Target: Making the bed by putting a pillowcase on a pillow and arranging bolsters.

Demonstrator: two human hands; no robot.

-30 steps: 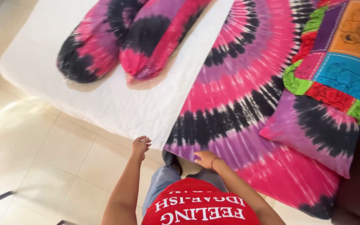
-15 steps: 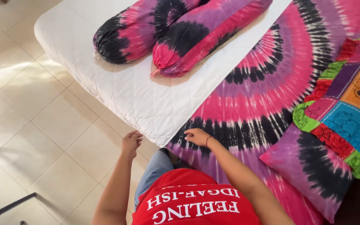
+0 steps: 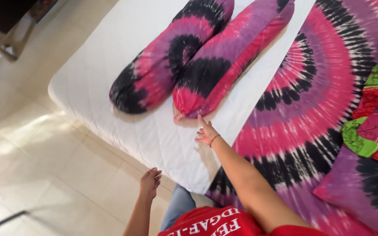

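My right hand (image 3: 206, 132) reaches out over the white mattress (image 3: 110, 78), fingers spread, just short of the near end of a tie-dye bolster (image 3: 228, 61) in pink, purple and black. A second tie-dye bolster (image 3: 171, 57) lies beside it on the left. My left hand (image 3: 149, 182) hangs loosely open near the mattress's front corner, holding nothing. A tie-dye bedsheet (image 3: 311, 87) covers the right part of the bed, its edge lying along the bare mattress.
A purple and black tie-dye pillow (image 3: 364, 188) and a multicoloured patchwork cushion (image 3: 377, 122) lie on the sheet at the right. Beige floor tiles (image 3: 36, 166) stretch to the left. A dark piece of furniture (image 3: 9, 17) stands at the top left.
My right hand has left the sheet's edge near the corner and stretched forward toward the bolster's end. The view has swung right and closer to the bed.
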